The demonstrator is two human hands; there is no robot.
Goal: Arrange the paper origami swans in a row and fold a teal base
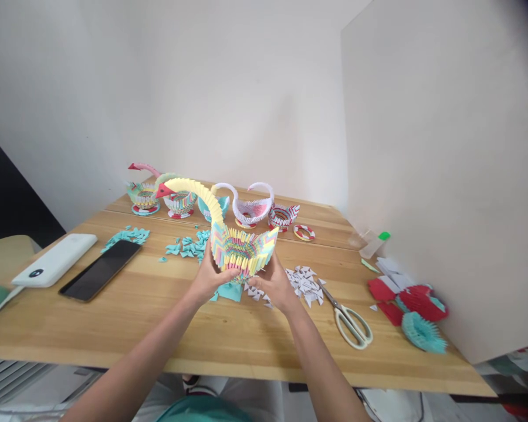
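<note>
A folded-paper swan (245, 249) in yellow, pink and pale blue is raised above the table between my hands. Its long yellow neck curves left and ends in a red head. My left hand (213, 275) grips the lower left of the bowl-shaped body, thumb in front. On the other side my right hand (275, 281) holds the lower right, its thumb also on the front. Fingers behind the body are hidden. Teal paper pieces (231, 291) lie below my left hand, and white folded triangles (305, 284) lie beside my right.
Several paper swans (253, 211) stand along the back, beside a red-and-white ring (304, 232). Scissors (349, 322) lie on the right, near red paper (420, 302) and a teal spiky piece (422, 333). A phone (101, 271) and white power bank (55, 259) are at left.
</note>
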